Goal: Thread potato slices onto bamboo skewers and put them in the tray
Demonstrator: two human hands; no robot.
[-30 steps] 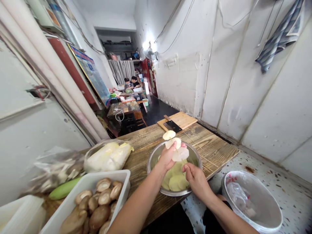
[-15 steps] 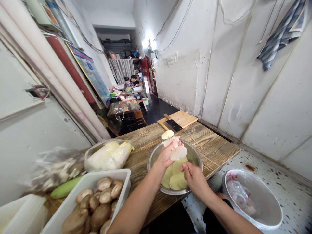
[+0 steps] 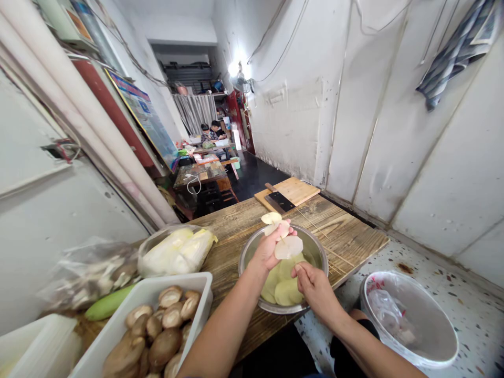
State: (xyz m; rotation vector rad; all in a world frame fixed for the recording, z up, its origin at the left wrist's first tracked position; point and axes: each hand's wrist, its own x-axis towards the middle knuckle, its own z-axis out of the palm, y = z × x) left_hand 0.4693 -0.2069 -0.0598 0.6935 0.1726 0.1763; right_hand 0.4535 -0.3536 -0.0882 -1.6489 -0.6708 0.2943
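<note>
Above a metal bowl [image 3: 252, 253] on a wooden bench [image 3: 232, 226], a person's left hand [image 3: 271, 251] closes lightly, thumb against fingers, on pale slices [image 3: 289, 248] threaded along a thin skewer [image 3: 282, 239], while the right hand [image 3: 309, 281] pinches the skewer's lower end over the bowl's near right side. Yellowish slices [image 3: 286, 292] lie inside the bowl. Loose sticks [image 3: 339, 257] rest to its right; beyond it, a cleaver [image 3: 281, 201] lies at the edge of a cutting board [image 3: 302, 192]. Good threading here would seem to call for a straight, steady push, the left hand backing each slice near its centre, fingertips clear of the point. Such thin rounds could split if twisted; staying over the bowl should catch any that slip.
</note>
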